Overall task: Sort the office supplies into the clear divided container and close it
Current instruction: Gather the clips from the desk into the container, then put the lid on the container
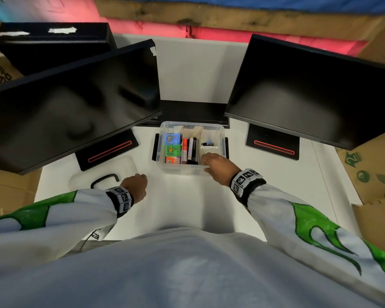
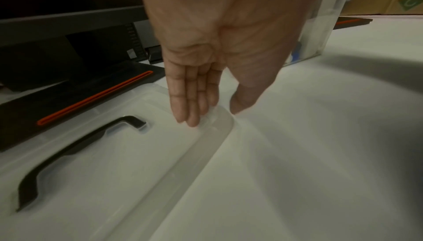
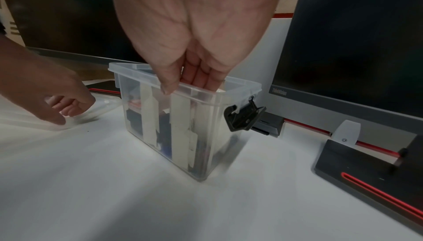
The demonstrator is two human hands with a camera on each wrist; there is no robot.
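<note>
The clear divided container (image 1: 223,132) stands open mid-table. Its left bay holds blue (image 1: 172,138), green (image 1: 173,150) and orange (image 1: 171,160) boxes. Markers (image 1: 184,150) fill the middle bay and small clips (image 1: 207,143) lie at the right. My right hand (image 1: 206,162) grips the near rim (image 3: 240,84), fingers inside and thumb outside. A black latch (image 3: 245,118) hangs on the container's end. The clear lid (image 2: 128,172) with its black handle (image 2: 75,147) lies flat to the left. My left hand (image 2: 213,114) rests straight fingers on the lid's near corner, thumb beside the rim.
Two dark monitors (image 1: 76,103) (image 1: 309,90) lean over the white table, their black bases (image 1: 107,150) (image 1: 273,145) flanking the container. A black stand (image 1: 191,112) sits just behind it. Cardboard boxes (image 1: 376,170) line the right edge.
</note>
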